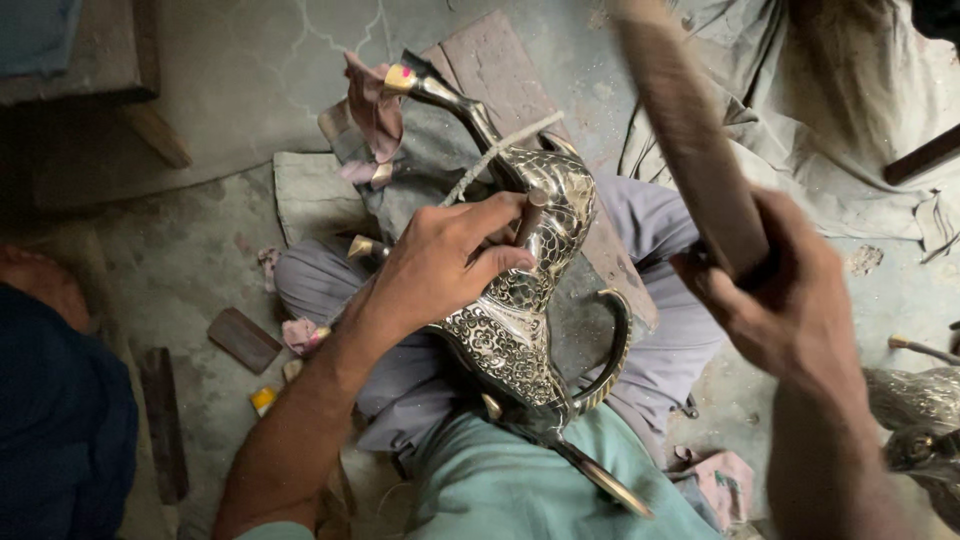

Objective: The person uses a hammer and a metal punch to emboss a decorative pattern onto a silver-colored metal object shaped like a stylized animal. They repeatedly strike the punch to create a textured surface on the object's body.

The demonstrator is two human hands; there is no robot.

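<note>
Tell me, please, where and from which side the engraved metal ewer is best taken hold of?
Probably by the curved handle on the ewer, coming from its right side. The loop stands clear of the body, open and bare. The left hand with its punch already covers the neck, and the right hand holds a mallet.

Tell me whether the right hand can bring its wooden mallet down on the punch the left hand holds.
Probably yes. The right hand holds the wooden mallet raised above the punch, which the left hand steadies on the engraved metal ewer. Nothing lies between them.
</note>
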